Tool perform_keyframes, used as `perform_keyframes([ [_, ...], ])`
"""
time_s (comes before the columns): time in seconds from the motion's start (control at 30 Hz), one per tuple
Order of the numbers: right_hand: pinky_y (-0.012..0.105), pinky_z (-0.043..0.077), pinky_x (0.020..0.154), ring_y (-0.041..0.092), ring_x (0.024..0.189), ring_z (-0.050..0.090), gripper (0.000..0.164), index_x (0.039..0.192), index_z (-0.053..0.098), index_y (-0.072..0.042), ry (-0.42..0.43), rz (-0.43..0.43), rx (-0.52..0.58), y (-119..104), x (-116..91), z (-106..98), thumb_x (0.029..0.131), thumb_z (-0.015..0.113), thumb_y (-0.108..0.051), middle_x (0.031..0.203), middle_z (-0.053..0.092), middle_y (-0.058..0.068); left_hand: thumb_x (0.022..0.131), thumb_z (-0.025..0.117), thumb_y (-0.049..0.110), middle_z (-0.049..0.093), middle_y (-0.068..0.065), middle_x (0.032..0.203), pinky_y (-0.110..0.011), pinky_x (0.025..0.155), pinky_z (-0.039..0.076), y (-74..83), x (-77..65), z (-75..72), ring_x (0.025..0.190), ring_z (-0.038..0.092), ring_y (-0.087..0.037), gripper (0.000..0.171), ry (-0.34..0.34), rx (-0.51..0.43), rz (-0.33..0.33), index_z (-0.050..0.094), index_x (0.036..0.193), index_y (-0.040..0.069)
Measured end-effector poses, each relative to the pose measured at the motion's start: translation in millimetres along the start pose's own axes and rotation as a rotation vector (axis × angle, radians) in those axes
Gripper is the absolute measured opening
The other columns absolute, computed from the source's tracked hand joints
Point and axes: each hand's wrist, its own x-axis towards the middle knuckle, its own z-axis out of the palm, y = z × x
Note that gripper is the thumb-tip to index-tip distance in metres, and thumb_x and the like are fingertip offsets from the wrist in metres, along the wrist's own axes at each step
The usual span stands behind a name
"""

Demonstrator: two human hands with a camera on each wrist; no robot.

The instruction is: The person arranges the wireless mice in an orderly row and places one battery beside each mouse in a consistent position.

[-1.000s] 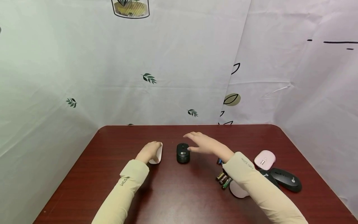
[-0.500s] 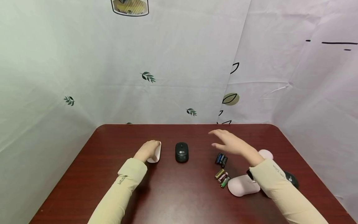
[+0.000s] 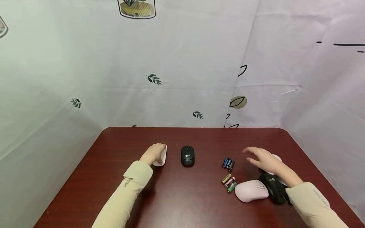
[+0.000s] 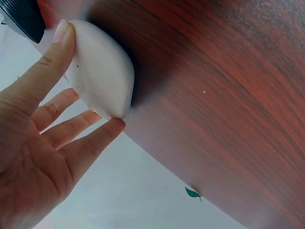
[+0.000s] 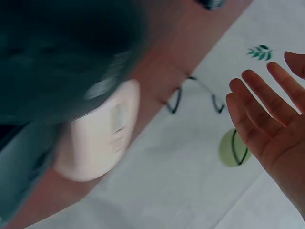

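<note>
In the head view my left hand point(image 3: 152, 154) holds a pale computer mouse point(image 3: 163, 157) at the table's left centre. The left wrist view shows thumb and fingertips gripping the edges of this mouse point(image 4: 102, 71). To its right a black mouse point(image 3: 187, 155) sits on the table. My right hand point(image 3: 265, 161) hovers with loosely spread fingers over the group of mice on the right, holding nothing. Under the hand and wrist, a black mouse point(image 3: 273, 186) and a pink mouse point(image 3: 278, 157) are partly hidden. A second pink mouse point(image 3: 251, 191) lies nearer the front, fully visible.
Left of the mouse group lie two small clusters of batteries, one dark and blue point(image 3: 228, 163), the other gold, pink and green point(image 3: 229, 182). A dark red table point(image 3: 182, 202) carries everything. White printed cloth point(image 3: 176, 63) hangs behind and at both sides.
My right hand has moved right, from beside the central black mouse, past the batteries, to above the mice on the right. The left hand keeps its grip on the pale mouse.
</note>
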Motion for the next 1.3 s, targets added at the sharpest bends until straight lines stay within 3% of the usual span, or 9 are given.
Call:
perform_keyframes([
  [0.13, 0.033, 0.051, 0.07, 0.018, 0.086, 0.064, 0.024, 0.108, 0.063, -0.004, -0.021, -0.016, -0.046, 12, -23, -2, 0.084, 0.065, -0.003, 0.103, 0.067, 0.008, 0.057, 0.089, 0.009, 0.063, -0.018, 0.107, -0.044, 0.087, 0.048, 1.5, 0.7, -1.7, 0.099, 0.059, -0.033, 0.063, 0.003, 0.012, 0.001, 0.059, 0.112, -0.003],
  [0.37, 0.024, 0.045, 0.061, 0.011, 0.077, 0.055, 0.036, 0.089, 0.065, -0.011, 0.131, -0.298, -0.2, 47, -53, -5, 0.061, 0.074, 0.01, 0.086, 0.061, -0.003, 0.058, 0.089, 0.009, 0.062, -0.019, 0.109, -0.045, 0.089, 0.048, 1.4, 0.2, -0.3, 0.102, 0.058, -0.034, 0.065, -0.004, -0.004, -0.008, 0.058, 0.114, -0.003],
  [0.7, 0.021, 0.045, 0.063, 0.0, 0.083, 0.055, 0.036, 0.094, 0.063, -0.016, -0.079, -0.242, -0.123, 83, -97, -10, 0.064, 0.081, -0.008, 0.092, 0.059, -0.006, 0.058, 0.089, 0.01, 0.062, -0.02, 0.113, -0.045, 0.09, 0.047, 2.5, -1.6, -0.7, 0.104, 0.058, -0.035, 0.068, 0.006, -0.003, 0.007, 0.058, 0.117, -0.003],
  [0.9, 0.02, 0.041, 0.062, 0.0, 0.084, 0.049, 0.049, 0.096, 0.061, -0.022, -0.028, -0.267, -0.168, 92, -111, 2, 0.055, 0.086, -0.014, 0.097, 0.054, -0.006, 0.053, 0.091, 0.009, 0.062, -0.02, 0.11, -0.045, 0.09, 0.048, 0.1, 1.9, -0.3, 0.102, 0.059, -0.035, 0.07, 0.0, -0.013, -0.005, 0.059, 0.114, -0.003],
  [1.0, 0.021, 0.041, 0.062, 0.0, 0.084, 0.048, 0.054, 0.1, 0.061, -0.021, -0.014, -0.237, -0.204, 94, -115, 7, 0.053, 0.086, -0.014, 0.1, 0.053, -0.004, 0.053, 0.091, 0.011, 0.062, -0.019, 0.111, -0.045, 0.09, 0.048, -7.6, 11.7, 8.4, 0.103, 0.059, -0.034, 0.072, -0.005, -0.004, -0.004, 0.058, 0.115, -0.002],
  [1.03, 0.021, 0.041, 0.062, -0.001, 0.085, 0.047, 0.056, 0.102, 0.061, -0.021, -0.016, -0.224, -0.204, 95, -115, 8, 0.053, 0.086, -0.013, 0.102, 0.052, -0.003, 0.052, 0.092, 0.016, 0.062, -0.018, 0.109, -0.043, 0.088, 0.048, -17.0, 19.4, 19.6, 0.101, 0.059, -0.033, 0.073, 0.024, 0.013, 0.026, 0.058, 0.114, -0.001],
  [1.13, 0.016, 0.04, 0.065, -0.002, 0.086, 0.048, 0.059, 0.107, 0.061, -0.018, 0.002, -0.212, -0.19, 98, -117, 10, 0.053, 0.085, -0.011, 0.104, 0.051, -0.002, 0.052, 0.093, 0.019, 0.062, -0.017, 0.11, -0.042, 0.087, 0.049, -22.0, 25.2, 25.7, 0.101, 0.059, -0.032, 0.075, 0.025, 0.034, 0.026, 0.058, 0.116, 0.0],
  [1.23, 0.009, 0.035, 0.07, -0.002, 0.089, 0.049, 0.062, 0.11, 0.06, -0.015, 0.022, -0.232, -0.141, 101, -117, 11, 0.053, 0.084, -0.008, 0.107, 0.05, -0.003, 0.052, 0.092, 0.016, 0.062, -0.019, 0.11, -0.043, 0.088, 0.048, -17.4, 20.0, 19.7, 0.101, 0.059, -0.033, 0.074, 0.022, 0.002, 0.019, 0.058, 0.116, -0.001],
  [1.3, 0.006, 0.033, 0.072, -0.002, 0.089, 0.049, 0.064, 0.111, 0.06, -0.015, 0.036, -0.245, -0.123, 103, -118, 13, 0.052, 0.084, -0.007, 0.108, 0.05, -0.004, 0.055, 0.091, 0.011, 0.061, -0.02, 0.112, -0.045, 0.09, 0.048, -5.9, 9.2, 5.5, 0.103, 0.059, -0.035, 0.071, -0.001, -0.02, -0.003, 0.058, 0.116, -0.002],
])
